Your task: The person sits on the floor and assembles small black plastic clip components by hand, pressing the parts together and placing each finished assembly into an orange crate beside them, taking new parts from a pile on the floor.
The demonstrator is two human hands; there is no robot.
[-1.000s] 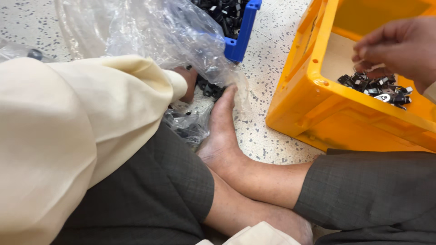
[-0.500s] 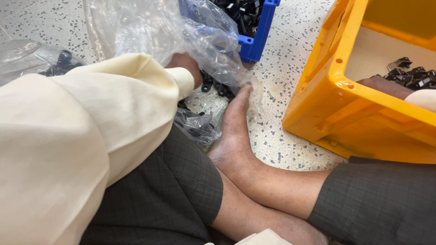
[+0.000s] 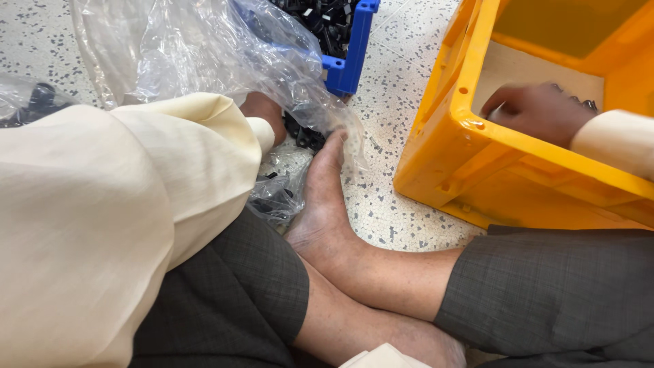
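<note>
Right hand has moved deeper into the yellow crate; left hand stays in the plastic bag among black parts. Fingers' state unclear; sorting unfinished.

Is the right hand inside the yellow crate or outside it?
Inside: the right hand reaches below the yellow crate's rim, over small dark parts.

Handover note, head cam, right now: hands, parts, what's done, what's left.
Left hand: mostly hidden by its cream sleeve, down in the clear plastic bag among small black parts; grip not visible.
Right hand: inside the yellow crate, blurred, over a few dark parts; grip unclear.
Blue crate behind the bag holds more black parts.
Done: a few parts lie in the yellow crate.
Left: many parts in the bag and blue crate.
</note>
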